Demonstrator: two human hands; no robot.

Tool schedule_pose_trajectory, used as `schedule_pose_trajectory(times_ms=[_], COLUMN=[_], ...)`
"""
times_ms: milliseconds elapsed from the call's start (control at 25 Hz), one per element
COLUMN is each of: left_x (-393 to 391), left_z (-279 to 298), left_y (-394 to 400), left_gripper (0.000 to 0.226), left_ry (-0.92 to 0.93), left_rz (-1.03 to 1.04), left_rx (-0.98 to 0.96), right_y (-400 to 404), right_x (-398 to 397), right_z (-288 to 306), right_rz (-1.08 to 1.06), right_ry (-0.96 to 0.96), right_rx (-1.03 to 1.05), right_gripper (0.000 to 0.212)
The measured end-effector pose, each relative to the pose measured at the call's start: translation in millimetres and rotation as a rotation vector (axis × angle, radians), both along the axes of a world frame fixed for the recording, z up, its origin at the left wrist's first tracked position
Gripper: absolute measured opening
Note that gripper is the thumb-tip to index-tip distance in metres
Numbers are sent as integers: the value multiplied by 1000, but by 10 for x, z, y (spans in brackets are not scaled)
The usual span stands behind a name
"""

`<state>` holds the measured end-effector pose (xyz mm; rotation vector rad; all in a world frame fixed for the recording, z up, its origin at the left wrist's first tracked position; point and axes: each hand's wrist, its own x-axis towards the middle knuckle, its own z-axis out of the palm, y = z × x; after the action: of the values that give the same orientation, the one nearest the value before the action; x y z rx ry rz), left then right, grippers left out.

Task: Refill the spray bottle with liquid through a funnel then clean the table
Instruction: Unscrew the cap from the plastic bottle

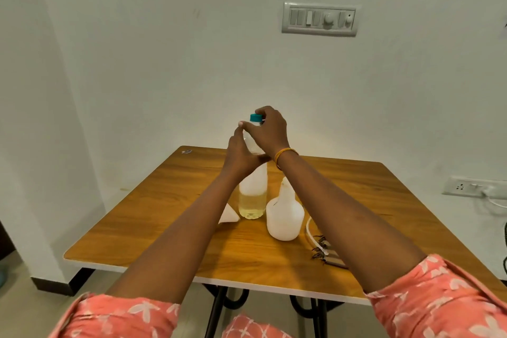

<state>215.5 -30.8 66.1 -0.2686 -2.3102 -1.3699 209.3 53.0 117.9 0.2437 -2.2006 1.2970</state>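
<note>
Here, our wooden desk [153,217] fills mid-frame, clear bottle [253,200] of pale liquid upright at centre, left hand [241,153] clasping its neck, right hand [267,132] fingers pinching the teal cap [255,117], capless white spray bottle [284,214] just right, white funnel [229,215] just left.

Teal cap [256,117], pale yellow liquid [252,204], white spray bottle [285,217], wood-grain tabletop [170,217]; my sleeves [444,299] coral, white floral print.

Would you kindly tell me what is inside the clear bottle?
Pale yellow liquid fills the bottom of the clear bottle. The left hand covers part of its upper section, which otherwise looks empty.
</note>
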Motion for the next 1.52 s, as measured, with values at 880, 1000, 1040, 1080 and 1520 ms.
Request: schedule_pose_trajectory(times_ms=[880, 1000, 1040, 1080, 1520], left_x=[-265, -262, -267, -271, -234], left_z=[-236, -229, -230, -238, -306], left_y=[-98, -98, -104, -107, -73], left_gripper=[74, 75, 75, 76, 77], left_ry=[-87, -96, -102, -107, -80], left_rz=[-155, -154, -155, -157, -197], left_rx=[238, 242, 246, 249, 271], right_y=[326, 273, 281, 296, 358], right_x=[-295, -288, -297, -304, -307], right_z=[95, 95, 92, 90, 54], right_rz=[552, 444, 450, 463, 376], right_ry=[-160, -38, -42, -69, -159], right_rx=[-229, -151, -172, -207, -655], right_gripper=[26, 25, 25, 25, 13])
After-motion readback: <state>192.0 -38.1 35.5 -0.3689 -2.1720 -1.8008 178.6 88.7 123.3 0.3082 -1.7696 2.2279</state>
